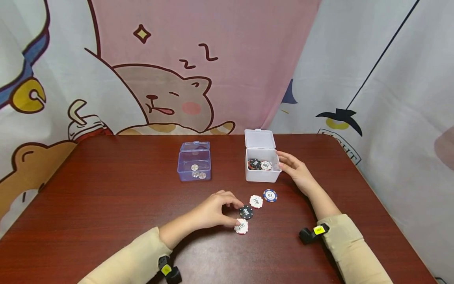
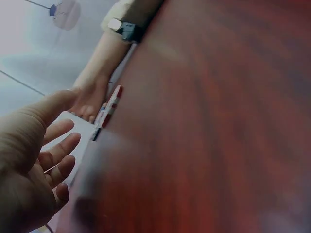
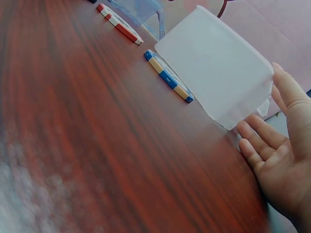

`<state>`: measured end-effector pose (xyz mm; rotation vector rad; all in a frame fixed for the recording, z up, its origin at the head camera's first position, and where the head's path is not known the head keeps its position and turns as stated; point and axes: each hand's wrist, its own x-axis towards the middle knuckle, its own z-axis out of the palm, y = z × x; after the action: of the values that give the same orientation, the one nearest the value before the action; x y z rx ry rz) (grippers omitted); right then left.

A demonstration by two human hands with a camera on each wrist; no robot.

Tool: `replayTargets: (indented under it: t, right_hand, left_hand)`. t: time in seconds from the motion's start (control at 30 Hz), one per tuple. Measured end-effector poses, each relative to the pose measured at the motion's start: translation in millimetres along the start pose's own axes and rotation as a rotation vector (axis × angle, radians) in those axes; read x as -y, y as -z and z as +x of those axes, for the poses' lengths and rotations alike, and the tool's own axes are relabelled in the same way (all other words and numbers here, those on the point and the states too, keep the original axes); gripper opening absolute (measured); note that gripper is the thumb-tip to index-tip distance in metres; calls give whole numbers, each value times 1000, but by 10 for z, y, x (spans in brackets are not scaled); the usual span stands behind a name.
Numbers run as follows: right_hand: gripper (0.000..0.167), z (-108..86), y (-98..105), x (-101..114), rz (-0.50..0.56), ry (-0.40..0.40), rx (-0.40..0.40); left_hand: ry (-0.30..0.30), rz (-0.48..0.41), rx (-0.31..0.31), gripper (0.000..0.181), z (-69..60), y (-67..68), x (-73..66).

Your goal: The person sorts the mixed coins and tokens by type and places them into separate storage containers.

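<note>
My left hand [image 1: 216, 211] hovers low over the table, thumb and fingers apart. Its thumb overlaps the edge of the nearest white poker chip [image 1: 242, 227], and its fingertips are by a black poker chip [image 1: 246, 213]. Further off lie another white chip [image 1: 256, 201] and a blue chip [image 1: 270, 195]. A white box [image 1: 262, 176] with its lid up holds several chips. At the box's right side rests my right hand [image 1: 296, 171], fingers fairly straight; in the right wrist view its fingertips [image 3: 245, 128] are at the box's corner.
An open translucent blue-purple box [image 1: 184, 175] with a few silver coins [image 1: 202, 176] inside stands left of the white box. Both boxes are on a dark red-brown table [image 1: 117, 189]. A printed curtain [image 1: 248, 59] hangs behind the table's far edge.
</note>
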<state>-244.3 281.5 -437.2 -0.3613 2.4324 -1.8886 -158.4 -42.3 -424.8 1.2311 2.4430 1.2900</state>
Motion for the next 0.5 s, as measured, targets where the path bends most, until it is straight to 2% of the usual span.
replayTargets:
  t: [0.2, 0.5]
  right_hand:
    - [47, 5, -3, -13, -6, 8, -4]
    - [47, -7, 2, -1, -5, 11, -4]
  left_hand:
    - [21, 106, 58, 42, -103, -52, -15]
    - [70, 208, 54, 47, -141, -118, -79]
